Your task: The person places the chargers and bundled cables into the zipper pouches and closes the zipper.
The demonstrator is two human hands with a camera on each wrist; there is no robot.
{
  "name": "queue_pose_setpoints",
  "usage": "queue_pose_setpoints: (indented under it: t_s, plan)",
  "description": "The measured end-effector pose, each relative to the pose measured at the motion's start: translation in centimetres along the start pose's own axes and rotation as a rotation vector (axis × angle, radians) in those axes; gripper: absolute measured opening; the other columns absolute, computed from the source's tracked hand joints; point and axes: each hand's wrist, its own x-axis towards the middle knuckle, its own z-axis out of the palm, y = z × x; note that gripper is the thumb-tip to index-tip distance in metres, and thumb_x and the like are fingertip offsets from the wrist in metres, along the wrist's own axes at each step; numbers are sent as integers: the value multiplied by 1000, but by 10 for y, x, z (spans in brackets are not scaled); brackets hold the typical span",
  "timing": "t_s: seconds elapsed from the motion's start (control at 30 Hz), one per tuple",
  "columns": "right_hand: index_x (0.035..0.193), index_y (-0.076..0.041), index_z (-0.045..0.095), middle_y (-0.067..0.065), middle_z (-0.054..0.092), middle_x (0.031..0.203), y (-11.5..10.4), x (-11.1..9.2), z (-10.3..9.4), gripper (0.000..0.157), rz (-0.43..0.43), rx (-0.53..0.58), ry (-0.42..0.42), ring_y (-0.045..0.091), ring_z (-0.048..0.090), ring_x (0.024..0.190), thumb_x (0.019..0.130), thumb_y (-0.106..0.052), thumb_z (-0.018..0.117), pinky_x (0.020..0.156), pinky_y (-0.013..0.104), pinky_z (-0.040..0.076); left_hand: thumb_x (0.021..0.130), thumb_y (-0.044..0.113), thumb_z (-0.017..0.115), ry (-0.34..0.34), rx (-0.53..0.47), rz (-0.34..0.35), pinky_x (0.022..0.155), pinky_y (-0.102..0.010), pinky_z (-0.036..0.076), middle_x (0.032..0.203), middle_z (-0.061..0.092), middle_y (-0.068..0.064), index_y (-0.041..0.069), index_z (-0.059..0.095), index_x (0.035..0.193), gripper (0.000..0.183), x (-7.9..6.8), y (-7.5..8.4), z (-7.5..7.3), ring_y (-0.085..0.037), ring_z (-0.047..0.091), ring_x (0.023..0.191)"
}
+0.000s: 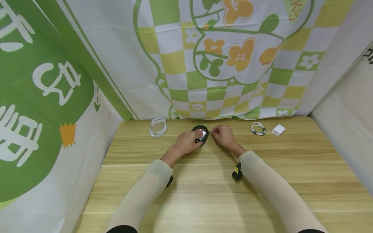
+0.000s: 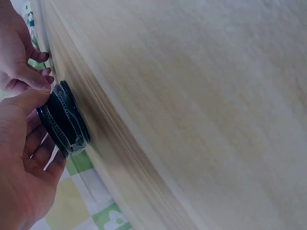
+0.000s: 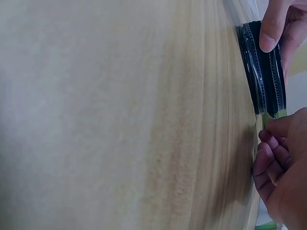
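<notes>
A small round black zipper case [image 1: 205, 136] with a shiny top stands near the back of the wooden table. My left hand [image 1: 186, 142] grips it from the left, with the thumb on its near side and the fingers over and behind it. The stitched zipper band [image 3: 263, 72] round its side shows in both wrist views. At the case's right end my right hand [image 1: 225, 136] pinches the tiny zipper pull [image 3: 274, 116] between thumb and index finger; the fingertips mostly hide it. The other right fingers are curled.
On the table [image 1: 204, 194], a coiled clear-white cable [image 1: 158, 127] lies at the back left. A white cable with dark ties [image 1: 257, 128] and a white charger plug [image 1: 278, 130] lie at the back right. A patterned cloth [image 1: 233, 97] hangs along the back edge.
</notes>
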Motion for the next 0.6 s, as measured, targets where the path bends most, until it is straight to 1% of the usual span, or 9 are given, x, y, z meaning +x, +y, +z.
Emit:
queue_pose_setpoints:
  t_s: [0.13, 0.27, 0.43, 0.53, 0.6]
  plan:
    - [94, -3, 81, 9, 79, 87, -2, -4, 0, 12, -2, 2, -11, 24, 73, 80, 96, -13, 75, 77, 43, 59, 102, 25, 73, -12, -35, 4, 110, -48, 52, 158, 53, -7, 9, 62, 147, 49, -1, -2, -3, -29, 54, 144]
    - [90, -5, 81, 7, 79, 85, -2, -9, -1, 10, -16, -3, -4, 23, 72, 77, 95, -13, 77, 74, 43, 59, 101, 16, 73, -9, -63, 19, 112, -47, 51, 159, 53, -8, 6, 63, 146, 48, -2, -2, -3, -27, 51, 147]
    - [89, -5, 82, 6, 79, 82, -2, -16, -3, 9, -23, 9, 7, 23, 72, 75, 93, -12, 78, 73, 44, 58, 97, 7, 73, 13, -37, 18, 109, -48, 53, 158, 54, -7, 7, 63, 147, 51, -2, 1, -1, -28, 53, 145]
    - [89, -5, 82, 6, 79, 82, -2, -21, -5, 9, -27, 4, 10, 22, 72, 75, 92, -12, 78, 73, 43, 58, 98, 10, 74, 19, -15, 13, 106, -48, 55, 158, 54, -7, 8, 62, 148, 52, -1, 4, -1, -30, 56, 142]
    - [89, -5, 82, 6, 79, 82, -3, -24, -6, 9, -30, 9, 4, 22, 72, 76, 92, -12, 78, 73, 42, 58, 99, 15, 75, 22, -11, 12, 108, -47, 54, 158, 54, -8, 8, 61, 149, 52, 0, 7, -1, -30, 55, 143]
